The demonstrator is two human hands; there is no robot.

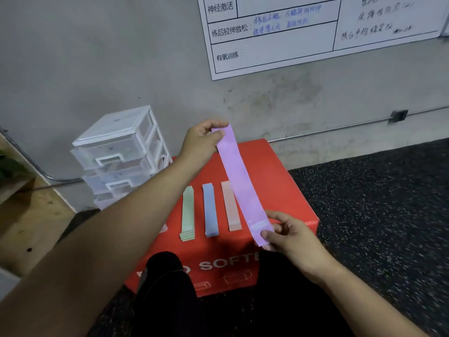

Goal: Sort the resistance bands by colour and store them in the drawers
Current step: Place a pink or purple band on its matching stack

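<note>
left hand [202,139] and right hand [289,233] pinch opposite ends of purple band [239,181], held flat above red box [286,188]; green [188,212], blue [210,209], pink [229,206] bands on it.

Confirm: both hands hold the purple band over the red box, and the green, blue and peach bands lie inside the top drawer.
Wrong on the drawer. In the head view the green band, blue band and peach band lie on the red box, not in the drawers. The left hand and right hand hold the purple band over it.
</note>
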